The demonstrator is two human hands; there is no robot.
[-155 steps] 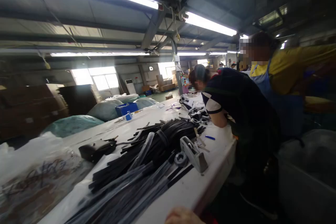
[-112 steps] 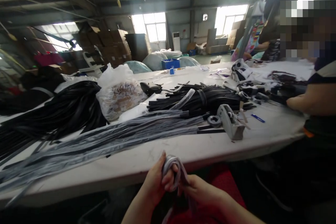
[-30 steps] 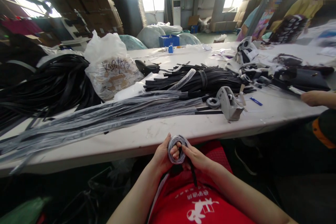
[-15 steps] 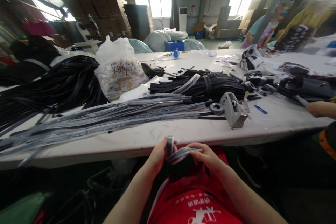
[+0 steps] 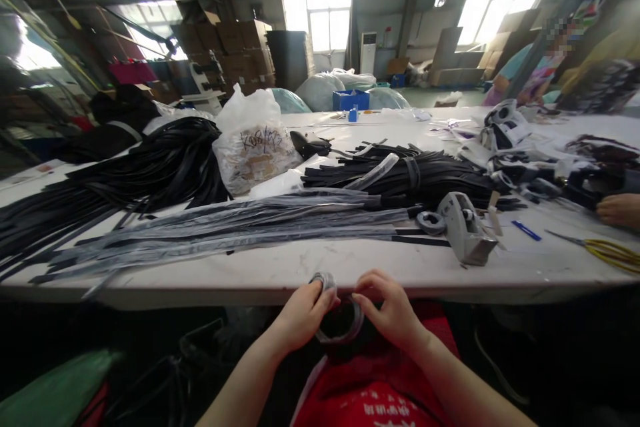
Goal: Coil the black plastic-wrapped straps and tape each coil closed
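My left hand (image 5: 303, 312) is closed around a small coil of a grey strap (image 5: 343, 339) that looks wrapped in clear plastic. A loose loop of it hangs below and between my hands, in front of the table's near edge. My right hand (image 5: 393, 312) pinches the right side of that loop between thumb and fingertips. Beyond my hands, several long black straps in clear plastic sleeves (image 5: 240, 230) lie across the table. A grey tape dispenser (image 5: 467, 230) stands on the right, with a similar coil (image 5: 431, 222) beside it.
Bundled black straps (image 5: 425, 173) lie behind the dispenser, and a larger black heap (image 5: 170, 153) spreads on the left by a marked plastic bag (image 5: 260, 150). To the right are a blue pen (image 5: 526, 230), yellow-handled scissors (image 5: 613, 252) and another person's hand (image 5: 620, 210).
The strip stretched between my hands now hangs as a round loop, and the coil in my left hand has turned. My view has shifted, so the table contents appear further right; the scissors now show.
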